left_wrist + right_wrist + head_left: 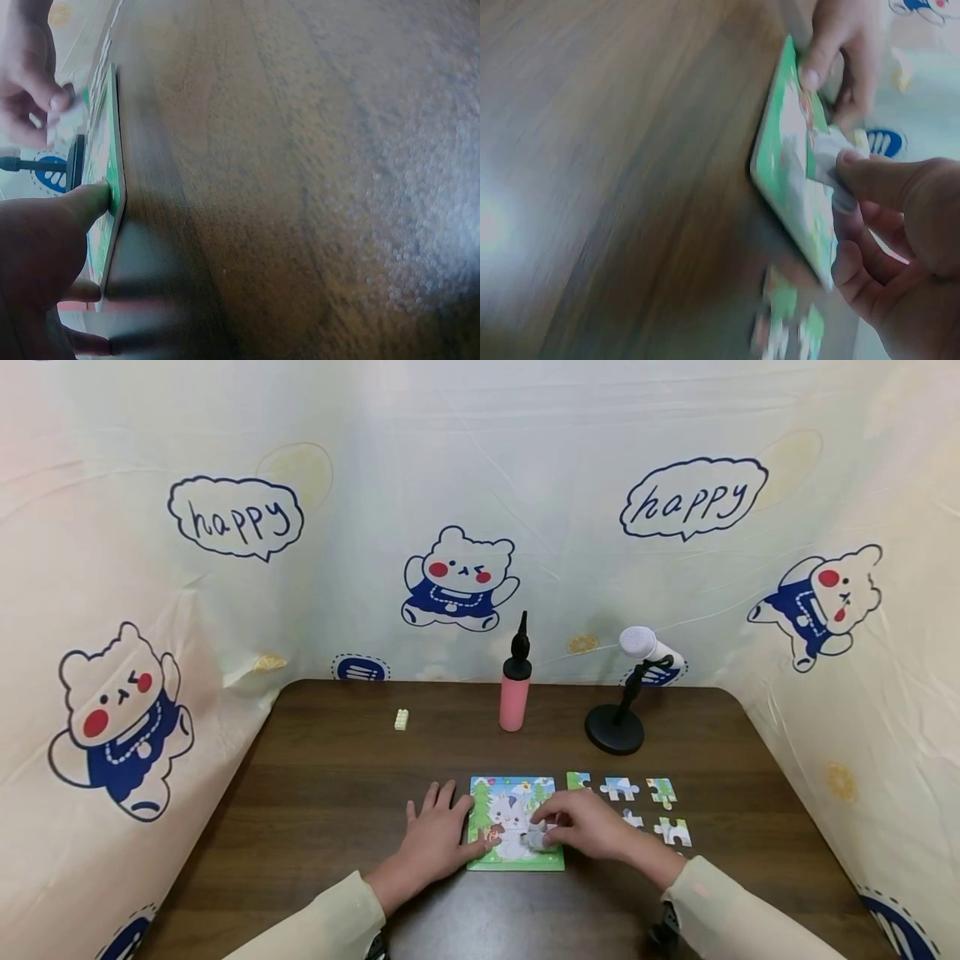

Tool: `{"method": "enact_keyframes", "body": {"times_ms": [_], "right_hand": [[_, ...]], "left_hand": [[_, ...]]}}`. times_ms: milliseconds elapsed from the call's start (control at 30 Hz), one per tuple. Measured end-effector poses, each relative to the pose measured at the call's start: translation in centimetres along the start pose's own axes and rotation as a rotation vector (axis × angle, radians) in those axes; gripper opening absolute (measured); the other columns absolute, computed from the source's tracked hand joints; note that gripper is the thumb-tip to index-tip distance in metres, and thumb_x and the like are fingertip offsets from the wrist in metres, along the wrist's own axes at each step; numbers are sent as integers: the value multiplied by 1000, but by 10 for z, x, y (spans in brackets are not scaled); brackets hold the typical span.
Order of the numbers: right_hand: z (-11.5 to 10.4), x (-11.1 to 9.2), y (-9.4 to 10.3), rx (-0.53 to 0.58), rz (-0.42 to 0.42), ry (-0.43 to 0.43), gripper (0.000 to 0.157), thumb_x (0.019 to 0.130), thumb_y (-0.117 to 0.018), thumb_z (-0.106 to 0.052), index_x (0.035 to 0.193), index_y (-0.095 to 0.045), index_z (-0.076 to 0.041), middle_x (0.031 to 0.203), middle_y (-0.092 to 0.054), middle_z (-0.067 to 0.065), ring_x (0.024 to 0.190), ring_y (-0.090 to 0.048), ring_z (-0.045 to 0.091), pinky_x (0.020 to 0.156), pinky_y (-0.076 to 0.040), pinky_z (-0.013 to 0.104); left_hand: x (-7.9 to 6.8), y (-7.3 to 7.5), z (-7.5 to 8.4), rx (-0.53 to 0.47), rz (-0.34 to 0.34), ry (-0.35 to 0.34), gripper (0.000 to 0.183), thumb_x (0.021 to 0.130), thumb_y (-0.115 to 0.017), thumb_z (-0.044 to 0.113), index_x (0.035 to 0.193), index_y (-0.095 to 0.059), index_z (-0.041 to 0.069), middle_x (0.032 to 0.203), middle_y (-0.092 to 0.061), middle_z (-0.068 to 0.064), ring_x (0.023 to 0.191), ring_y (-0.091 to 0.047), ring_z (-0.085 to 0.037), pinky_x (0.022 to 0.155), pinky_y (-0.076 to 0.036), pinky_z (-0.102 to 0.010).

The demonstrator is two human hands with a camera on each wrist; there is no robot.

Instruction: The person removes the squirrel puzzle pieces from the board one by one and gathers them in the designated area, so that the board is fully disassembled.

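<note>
A jigsaw board (513, 782) printed with a white cartoon animal and green trees lies flat on the table. My left hand (435, 839) rests at its left edge, fingers spread on the wood and thumb on the board. Over the board's right side, my right hand (588, 827) pinches a pale puzzle piece (829, 154) between thumb and fingers, tilted above the picture. In the left wrist view the left thumb (94, 199) presses the board's near edge. Loose puzzle pieces (619, 789) lie to the right of the board, some partly hidden by the right hand.
Behind the board stands a pink hand pump (513, 702) with a black top. A white microphone (637, 643) on a black stand (615, 729) is at the back right. A small cream toy brick (401, 719) sits at the back left of the wooden table (337, 802).
</note>
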State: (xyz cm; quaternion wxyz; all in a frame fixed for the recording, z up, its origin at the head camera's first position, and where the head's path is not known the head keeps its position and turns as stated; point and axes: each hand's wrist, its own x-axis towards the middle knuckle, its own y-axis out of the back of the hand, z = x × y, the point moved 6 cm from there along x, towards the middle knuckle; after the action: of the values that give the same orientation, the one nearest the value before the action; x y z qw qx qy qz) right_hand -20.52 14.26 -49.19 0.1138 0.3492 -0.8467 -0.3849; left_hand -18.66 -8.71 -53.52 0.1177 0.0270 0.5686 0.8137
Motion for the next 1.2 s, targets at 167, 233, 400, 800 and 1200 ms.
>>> {"method": "enact_keyframes", "body": {"times_ms": [167,233,400,800,1200], "right_hand": [[21,-31,21,29,-6,-30,21,92,-78,-19,113,-78,-18,102,-75,-7,73,-57,4,67,-50,24],[29,-43,28,33,-11,-46,21,92,-79,-20,113,-78,-18,99,-74,-7,71,-57,4,66,-51,24],[45,-71,38,62,-27,-100,21,91,-79,-19,112,-78,-17,98,-72,-6,70,-57,3,64,-51,25],[70,-102,34,59,-1,-127,18,86,-84,-18,103,-77,-17,84,-66,-8,65,-54,1,59,-48,24],[73,-104,32,-14,6,-100,17,84,-84,-12,99,-79,-19,89,-70,-10,73,-57,-3,62,-49,23]], "left_hand": [[0,-1,0,7,10,-1,76,84,-67,74,140,-60,23,158,-41,-20,149,-32,-47,105,-27,-81],[0,-1,0,6,11,1,76,84,-67,74,140,-60,23,158,-41,-20,149,-32,-47,105,-26,-81],[0,-1,-1,12,7,6,76,83,-68,74,140,-60,23,158,-41,-20,148,-33,-47,105,-26,-81],[-2,-1,0,17,4,6,73,85,-68,71,140,-59,24,158,-42,-20,148,-33,-47,106,-27,-80],[-3,0,1,17,12,3,75,84,-67,73,140,-60,25,158,-42,-19,148,-33,-46,106,-27,-80]]}}
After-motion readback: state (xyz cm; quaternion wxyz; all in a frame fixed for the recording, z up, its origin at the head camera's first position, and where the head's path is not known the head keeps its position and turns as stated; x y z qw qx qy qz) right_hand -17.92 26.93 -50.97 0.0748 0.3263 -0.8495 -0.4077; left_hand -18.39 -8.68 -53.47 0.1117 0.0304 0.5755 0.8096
